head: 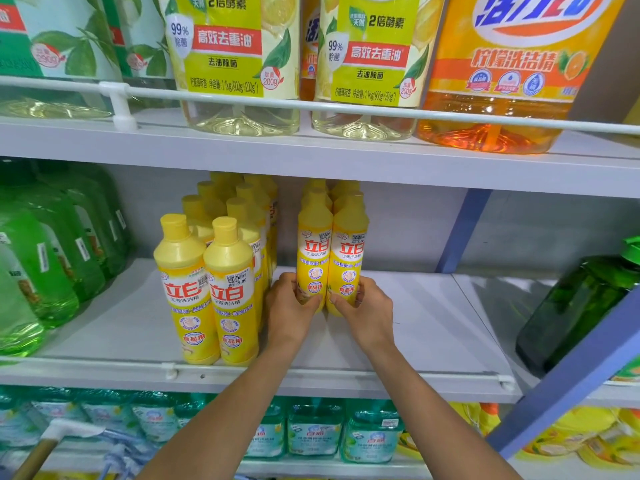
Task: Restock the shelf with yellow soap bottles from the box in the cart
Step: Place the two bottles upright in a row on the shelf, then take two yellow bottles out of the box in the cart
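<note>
- I have the left hand [291,306] curled round the lower body of one yellow soap bottle [313,251]. The right hand [369,308] grips a second yellow bottle [350,252] the same way.
- The two bottles stand upright, side by side and touching. They are set well back on the middle shelf [433,323], at the front of a short file of the same bottles running towards the back wall.
- I judge this to be the placing step, with a pair being seated in line. The box and the cart are out of my view, so I cannot say how much stock is left.
- Next I would check that both bases sit flat and the labels face out, then let go with both hands together. Bare board lies in front of this pair, so more bottles should fit there.
- To the left, a little apart, a fuller block of yellow bottles [228,271] reaches nearly to the front rail [346,375].
- The board is white and looks smooth, so I expect bottles to slide on it easily. The low rail should stop them at the edge.
- Green bottles [52,258] fill the left end, and a dark green jug [575,306] stands at the right, beyond a blue upright [460,230].
- Above are large lemon detergent jugs [239,64] and an orange jug [502,81]. Teal bottles [315,431] sit on the shelf below, and a wooden handle [34,455] shows at bottom left.
</note>
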A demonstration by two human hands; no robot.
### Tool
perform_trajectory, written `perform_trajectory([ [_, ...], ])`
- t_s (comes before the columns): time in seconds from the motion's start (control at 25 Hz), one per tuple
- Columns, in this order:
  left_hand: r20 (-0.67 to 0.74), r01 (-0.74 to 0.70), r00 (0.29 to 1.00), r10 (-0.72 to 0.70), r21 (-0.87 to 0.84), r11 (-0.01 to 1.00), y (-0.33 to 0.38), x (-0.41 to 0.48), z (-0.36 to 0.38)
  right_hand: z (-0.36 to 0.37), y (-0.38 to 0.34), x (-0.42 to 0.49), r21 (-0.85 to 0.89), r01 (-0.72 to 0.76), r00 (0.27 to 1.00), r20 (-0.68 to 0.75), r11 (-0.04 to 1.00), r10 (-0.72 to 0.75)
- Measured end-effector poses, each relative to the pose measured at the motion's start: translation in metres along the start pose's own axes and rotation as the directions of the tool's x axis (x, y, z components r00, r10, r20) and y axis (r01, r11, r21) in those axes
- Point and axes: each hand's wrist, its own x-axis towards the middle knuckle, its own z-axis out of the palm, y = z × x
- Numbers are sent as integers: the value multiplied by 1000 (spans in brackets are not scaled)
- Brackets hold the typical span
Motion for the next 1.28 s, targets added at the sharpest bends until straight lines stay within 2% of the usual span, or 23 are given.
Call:
perform_trajectory([
  [0.16,34,14,999,-14,6,1000,3,1,-3,-4,-6,-1,-35,7,1000,19,999,-7],
  [0.28,125,7,992,-10,27,1000,11,-1,-12,-16,-16,-3,-82,-11,991,134,997,22],
  [0.44,252,-45,968,-4,191,981,20,-17,-28,-45,-32,-16,-237,116,962,270,965,-49],
  [0.52,320,-174,946,60,339,925,28,-31,-40,-63,-37,-28,-348,191,943,326,918,-73],
  [0.64,507,-387,857,93,513,766,39,-58,-59,-81,-40,-47,-474,276,912,403,836,-73],
  [0.88,628,-633,761,160,666,396,34,-119,-110,-105,-49,-122,-652,444,855,514,615,-71],
  [0.96,629,-644,758,175,677,356,30,-140,-129,-109,-51,-149,-683,452,857,511,573,-68],
  [1.08,619,-653,754,219,673,348,16,-183,-164,-105,-59,-201,-698,459,861,503,549,-81],
  [1.28,595,-616,783,179,703,356,-33,-254,-222,-71,-64,-291,-694,492,843,531,526,-89],
])
